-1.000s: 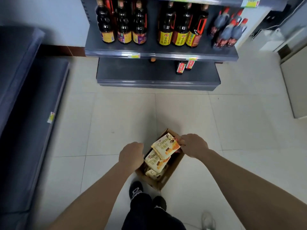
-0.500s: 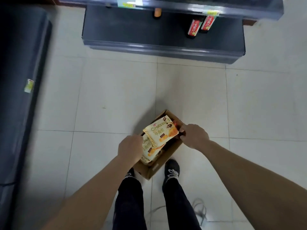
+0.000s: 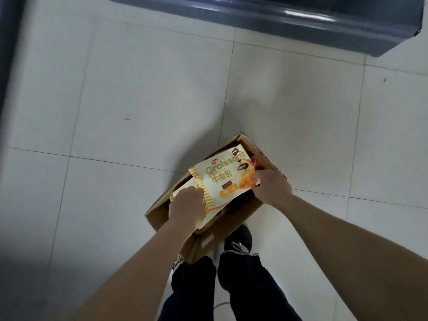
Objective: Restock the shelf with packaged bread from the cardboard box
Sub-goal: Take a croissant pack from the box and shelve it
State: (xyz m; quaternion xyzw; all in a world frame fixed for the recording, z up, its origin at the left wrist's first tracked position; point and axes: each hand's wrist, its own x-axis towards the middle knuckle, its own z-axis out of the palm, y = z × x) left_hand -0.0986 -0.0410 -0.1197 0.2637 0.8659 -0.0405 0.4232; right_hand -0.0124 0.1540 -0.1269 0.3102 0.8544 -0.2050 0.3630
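Cardboard box sits open-topped on pale tile floor, just ahead of person's shoe. Yellow croissant pack lies tilted across top of box, over other packs inside. R hand pinches its right edge; L hand has fingers curled round its striped left edge. Grey shelf base well apart, top of view.

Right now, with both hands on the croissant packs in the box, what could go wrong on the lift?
1. The right hand pinches only a corner of the top croissant pack; the soft bag may slip or crush.
2. The left hand sits where it overlaps the lower pack; which one it grips is unclear, so a second might drag out and fall.
3. A shoe stands against the cardboard box: a likely trip hazard when stepping off.
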